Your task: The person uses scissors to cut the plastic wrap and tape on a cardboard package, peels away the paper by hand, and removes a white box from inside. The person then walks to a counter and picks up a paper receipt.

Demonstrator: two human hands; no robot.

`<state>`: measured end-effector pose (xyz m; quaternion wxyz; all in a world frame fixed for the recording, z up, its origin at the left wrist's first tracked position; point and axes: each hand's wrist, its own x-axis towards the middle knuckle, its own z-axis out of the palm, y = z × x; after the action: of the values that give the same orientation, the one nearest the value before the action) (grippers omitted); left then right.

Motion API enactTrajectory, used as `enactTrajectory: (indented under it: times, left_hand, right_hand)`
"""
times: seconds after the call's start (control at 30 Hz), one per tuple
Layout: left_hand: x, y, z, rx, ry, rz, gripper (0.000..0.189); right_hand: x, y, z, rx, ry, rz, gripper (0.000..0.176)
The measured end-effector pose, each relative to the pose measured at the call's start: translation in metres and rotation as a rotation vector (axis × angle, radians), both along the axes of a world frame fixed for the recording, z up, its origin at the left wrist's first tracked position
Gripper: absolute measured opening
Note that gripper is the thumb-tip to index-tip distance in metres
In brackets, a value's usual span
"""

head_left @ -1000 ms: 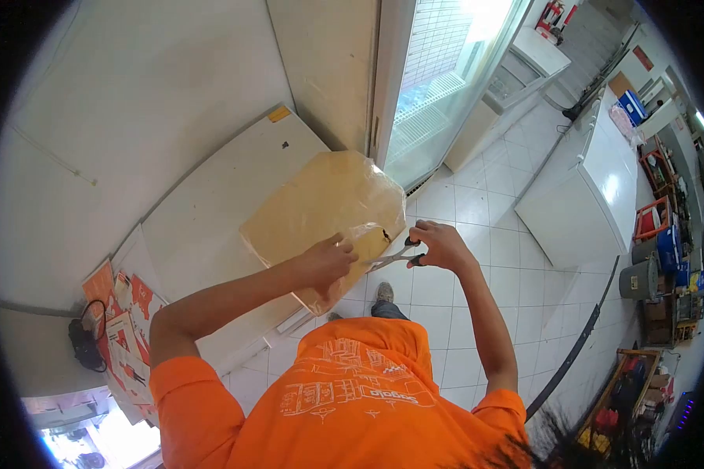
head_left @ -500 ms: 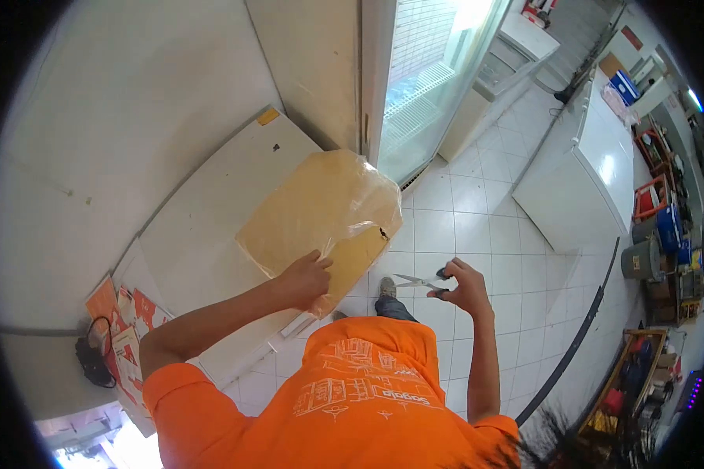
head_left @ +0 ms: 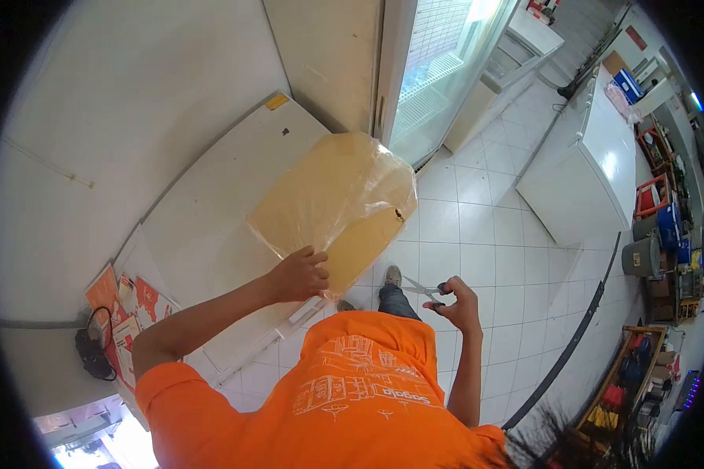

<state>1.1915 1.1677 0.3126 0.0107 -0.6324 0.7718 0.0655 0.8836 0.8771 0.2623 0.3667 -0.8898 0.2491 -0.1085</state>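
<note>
Scissors point(head_left: 424, 289) and the right hand point(head_left: 460, 301) have drawn back from the package point(head_left: 336, 195), where a second ago the blades were at its right corner. They now sit low, close to the orange shirt point(head_left: 352, 391) and above the tiled floor point(head_left: 485, 227). The right hand's fingers are closed through the handles, and the blades point left toward the package with a clear gap between them and it. Whether the blades are parted cannot be told.

The left hand point(head_left: 299, 275) has slid to the package's near edge, with the fingers curled onto the plastic wrap and holding it. The package is a flat brown box in clear, wrinkled film. It lies on the white chest lid point(head_left: 211, 227), and its right part hangs out past the lid's edge over the floor. A small dark mark shows in the film at its right corner. The package is up and to the left of the scissors, and the person's shoe point(head_left: 393, 275) shows between them on the floor.

Orange leaflets point(head_left: 125, 305) lie at the lid's left end beside a black cable point(head_left: 92, 352). A glass door point(head_left: 438, 70) stands beyond the package.
</note>
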Motion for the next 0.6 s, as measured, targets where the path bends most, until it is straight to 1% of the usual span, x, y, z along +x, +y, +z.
enactTrajectory:
  times: [0.07, 0.1, 0.17, 0.2, 0.27, 0.33, 0.5, 0.57, 0.6]
  left_hand:
    - [-0.002, 0.01, 0.002, -0.2, -0.07, 0.031, 0.032]
    - [0.0, 0.012, 0.002, -0.191, -0.069, 0.029, 0.032]
    - [0.003, 0.01, -0.001, -0.296, 0.12, 0.07, 0.033]
    - [0.005, 0.008, 0.0, -0.299, 0.12, 0.076, 0.033]
    - [0.007, 0.007, 0.001, 0.015, 0.058, 0.088, 0.032]
    - [0.008, 0.005, 0.001, -0.018, 0.075, 0.094, 0.031]
    - [0.007, 0.001, -0.013, -0.091, 0.081, 0.069, 0.027]
    - [0.011, 0.003, -0.018, 0.016, 0.013, 0.003, 0.023]
    - [0.011, 0.004, -0.021, 0.012, 0.016, 0.002, 0.023]
  right_hand:
    - [0.003, 0.008, -0.002, 0.012, -0.018, 0.024, 0.057]
    - [0.004, 0.016, -0.002, 0.027, -0.035, 0.045, 0.057]
    - [0.013, 0.027, -0.002, 0.051, -0.033, 0.074, 0.055]
    - [0.02, 0.029, 0.001, 0.061, -0.037, 0.104, 0.054]
    - [0.033, 0.034, 0.009, 0.039, -0.042, 0.138, 0.052]
    - [0.039, 0.037, 0.017, 0.016, -0.047, 0.171, 0.051]
    - [0.031, 0.039, 0.033, -0.029, -0.022, 0.116, 0.05]
    - [0.018, 0.038, 0.032, -0.039, 0.006, 0.085, 0.05]
    - [0.013, 0.037, 0.031, -0.045, 0.034, 0.067, 0.05]
